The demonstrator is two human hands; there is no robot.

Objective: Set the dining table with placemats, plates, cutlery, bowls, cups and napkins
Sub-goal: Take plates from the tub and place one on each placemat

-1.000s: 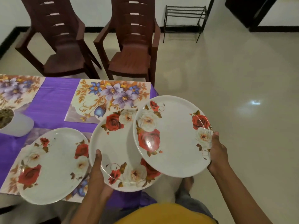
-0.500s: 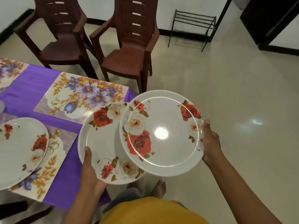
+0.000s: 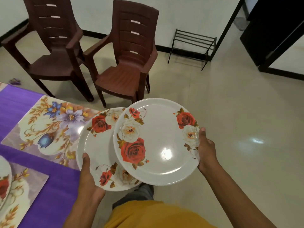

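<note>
My left hand point(image 3: 88, 178) grips the lower plate point(image 3: 97, 148), nearer the bare placemat point(image 3: 49, 129) lying left; my right hand point(image 3: 205, 150) clasps the upper plate point(image 3: 158, 142), seemingly overlapping it.

I hold two white rose-printed plates. The right plate point(image 3: 158, 142) overlaps the left plate point(image 3: 97, 150), tilted over the table's corner. A floral placemat point(image 3: 49, 129) lies bare on the purple cloth; nearer me another placemat point(image 3: 21, 191) carries a third plate point(image 3: 4, 183) at the frame's edge.
</note>
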